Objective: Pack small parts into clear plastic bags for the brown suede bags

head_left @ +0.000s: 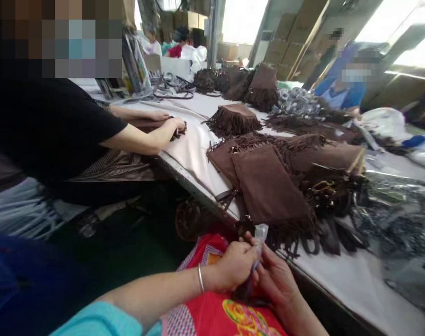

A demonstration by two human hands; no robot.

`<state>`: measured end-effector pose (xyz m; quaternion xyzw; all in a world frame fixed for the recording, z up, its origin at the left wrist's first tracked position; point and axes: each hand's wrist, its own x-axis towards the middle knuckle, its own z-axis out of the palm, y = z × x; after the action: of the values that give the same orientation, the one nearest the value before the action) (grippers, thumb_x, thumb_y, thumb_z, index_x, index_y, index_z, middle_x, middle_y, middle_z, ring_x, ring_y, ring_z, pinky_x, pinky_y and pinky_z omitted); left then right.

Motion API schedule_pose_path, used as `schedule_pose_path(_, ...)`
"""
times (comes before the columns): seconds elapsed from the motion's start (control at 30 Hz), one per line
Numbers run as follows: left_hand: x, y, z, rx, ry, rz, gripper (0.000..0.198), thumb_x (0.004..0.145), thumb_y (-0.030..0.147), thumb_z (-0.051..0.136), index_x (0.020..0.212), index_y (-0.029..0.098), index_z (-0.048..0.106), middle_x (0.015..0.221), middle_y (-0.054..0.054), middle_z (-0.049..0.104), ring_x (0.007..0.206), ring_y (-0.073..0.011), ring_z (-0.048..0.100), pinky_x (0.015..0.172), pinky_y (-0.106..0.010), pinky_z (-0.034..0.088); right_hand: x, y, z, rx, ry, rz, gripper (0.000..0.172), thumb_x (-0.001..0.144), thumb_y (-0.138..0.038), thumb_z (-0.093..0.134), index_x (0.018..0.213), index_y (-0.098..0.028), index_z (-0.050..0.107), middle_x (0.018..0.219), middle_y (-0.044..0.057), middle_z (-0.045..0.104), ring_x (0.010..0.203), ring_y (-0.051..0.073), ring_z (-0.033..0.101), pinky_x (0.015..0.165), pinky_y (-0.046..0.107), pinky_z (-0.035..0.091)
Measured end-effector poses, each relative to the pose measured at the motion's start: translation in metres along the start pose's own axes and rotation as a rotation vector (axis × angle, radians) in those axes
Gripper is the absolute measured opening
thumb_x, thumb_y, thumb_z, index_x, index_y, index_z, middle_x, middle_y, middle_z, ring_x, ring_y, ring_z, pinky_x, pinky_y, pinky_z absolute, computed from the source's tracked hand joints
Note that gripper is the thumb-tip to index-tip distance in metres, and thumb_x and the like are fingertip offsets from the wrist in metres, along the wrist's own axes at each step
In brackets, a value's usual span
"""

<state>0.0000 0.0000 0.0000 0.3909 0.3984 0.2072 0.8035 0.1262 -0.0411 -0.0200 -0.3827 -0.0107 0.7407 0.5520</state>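
Over my red apron, both hands meet at the table's edge. My left hand is closed, thumb and fingers pinching a small piece of clear plastic wrap. Fingers bent around the same plastic, my right hand faces it from the other side. A dark strap hangs below the hands; whether it runs up into the plastic is hidden by my fingers. Just beyond lies a flat brown fringed bag, on top of another brown bag.
At left, a co-worker's hands rest on brown fringed material on the table. More fringed bags lie further back. Crumpled clear plastic covers the right side. Another person in blue is across the table.
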Motion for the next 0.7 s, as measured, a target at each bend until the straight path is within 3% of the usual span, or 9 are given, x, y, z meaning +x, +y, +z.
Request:
schedule_pose_path(0.07,0.002,0.002,0.001,-0.093,-0.041,-0.049,0.044,0.085,0.054,0.054,0.07,0.013,0.057,0.055,-0.001,0.055,0.039,-0.0091,0.046,0.04,-0.023,0.039,0.001,0.0,0.0,-0.015,-0.08,0.027,0.026,0.085,-0.029,0.068,0.109,-0.021,0.068,0.087,0.003,0.075,0.046,0.014,0.059,0.039,0.026,0.05)
schedule_pose_path(0.13,0.004,0.003,-0.001,-0.217,-0.116,-0.135,0.037,0.085,0.048,0.056,0.073,0.013,0.058,0.061,-0.001,0.056,0.04,-0.0074,0.044,0.042,-0.022,0.04,0.002,0.0,0.001,-0.013,-0.116,0.035,0.028,0.085,-0.032,0.068,0.111,-0.022,0.067,0.078,0.001,0.073,0.04,0.012,0.054,0.038,0.025,0.048)
schedule_pose_path(0.3,0.012,0.003,-0.015,-0.599,-0.421,-0.447,0.015,0.085,0.027,0.057,0.08,0.013,0.055,0.06,0.006,0.044,0.042,-0.0032,0.035,0.046,-0.016,0.035,0.005,-0.003,0.007,0.036,-0.047,-0.014,0.021,0.081,-0.027,0.071,0.1,-0.02,0.07,0.1,0.004,0.073,0.051,0.009,0.056,0.043,0.021,0.047)
schedule_pose_path(0.43,0.018,0.001,-0.018,-0.674,-0.538,-0.474,0.01,0.082,0.021,0.059,0.078,0.014,0.052,0.059,0.008,0.036,0.042,-0.0029,0.031,0.046,-0.015,0.031,0.007,-0.007,0.012,-0.015,-0.018,-0.046,0.019,0.079,-0.028,0.072,0.096,-0.019,0.07,0.098,0.005,0.071,0.051,0.008,0.052,0.042,0.02,0.044)
schedule_pose_path(0.5,0.019,0.0,-0.013,-0.646,-0.51,-0.436,0.012,0.084,0.024,0.058,0.08,0.015,0.052,0.06,0.008,0.035,0.043,-0.003,0.029,0.047,-0.016,0.031,0.005,-0.009,0.014,-0.047,-0.032,-0.041,0.021,0.081,-0.034,0.071,0.097,-0.02,0.069,0.092,0.004,0.07,0.051,0.009,0.051,0.043,0.021,0.043)
schedule_pose_path(0.57,0.017,0.0,-0.007,-0.534,-0.387,-0.326,0.018,0.087,0.032,0.055,0.082,0.016,0.053,0.062,0.007,0.039,0.044,-0.0038,0.031,0.048,-0.018,0.033,-0.001,-0.012,0.013,-0.077,-0.086,0.014,0.032,0.083,-0.045,0.068,0.103,-0.021,0.067,0.078,0.002,0.067,0.05,0.011,0.05,0.043,0.022,0.042)
schedule_pose_path(0.63,0.013,0.001,-0.001,-0.304,-0.221,-0.154,0.025,0.089,0.041,0.05,0.082,0.017,0.054,0.065,0.004,0.046,0.046,-0.0064,0.037,0.051,-0.021,0.037,-0.011,-0.013,0.011,-0.123,-0.136,0.056,0.045,0.083,-0.057,0.063,0.11,-0.02,0.065,0.069,0.0,0.062,0.052,0.012,0.053,0.049,0.025,0.045)
schedule_pose_path(0.7,0.007,0.004,0.001,0.049,-0.079,0.068,0.03,0.09,0.044,0.048,0.081,0.017,0.057,0.069,0.0,0.053,0.056,-0.0112,0.048,0.058,-0.026,0.041,-0.024,-0.012,0.007,-0.231,-0.142,0.03,0.05,0.083,-0.057,0.065,0.116,-0.02,0.062,0.078,0.003,0.065,0.068,0.016,0.061,0.064,0.029,0.051)
